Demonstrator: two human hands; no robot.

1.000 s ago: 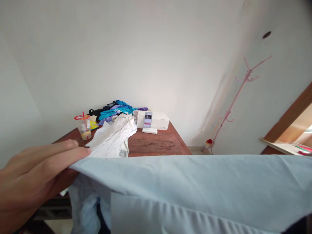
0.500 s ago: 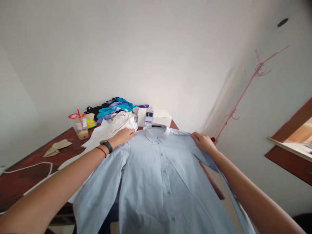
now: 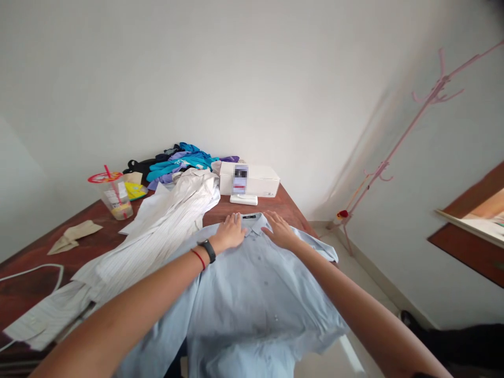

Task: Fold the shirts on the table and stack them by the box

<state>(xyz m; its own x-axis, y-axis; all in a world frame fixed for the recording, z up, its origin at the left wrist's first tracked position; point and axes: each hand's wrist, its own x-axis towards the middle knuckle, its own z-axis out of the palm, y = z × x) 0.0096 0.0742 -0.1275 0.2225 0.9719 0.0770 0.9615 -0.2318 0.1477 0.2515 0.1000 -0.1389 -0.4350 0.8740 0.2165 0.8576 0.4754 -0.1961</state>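
A light blue buttoned shirt [image 3: 252,283] lies front up over the table, collar away from me, its lower part hanging at the near edge. My left hand [image 3: 230,231] rests flat on the shirt just left of the collar, fingers apart. On the collar's right side lies my right hand [image 3: 280,230], its fingers spread on the cloth. Left of the blue shirt, a white striped shirt [image 3: 149,236] stretches across the table, partly under my left arm.
Behind are a white box [image 3: 262,179], a small stand [image 3: 244,199] and piled clothes [image 3: 185,163]. A plastic cup [image 3: 116,198], beige cloth [image 3: 74,236] and white cable [image 3: 39,266] lie left. A pink coat rack [image 3: 405,131] stands right.
Both hands have let go of the shirt's shoulders and moved inward beside the collar. The shirt has come down onto the table, and the view has shifted slightly.
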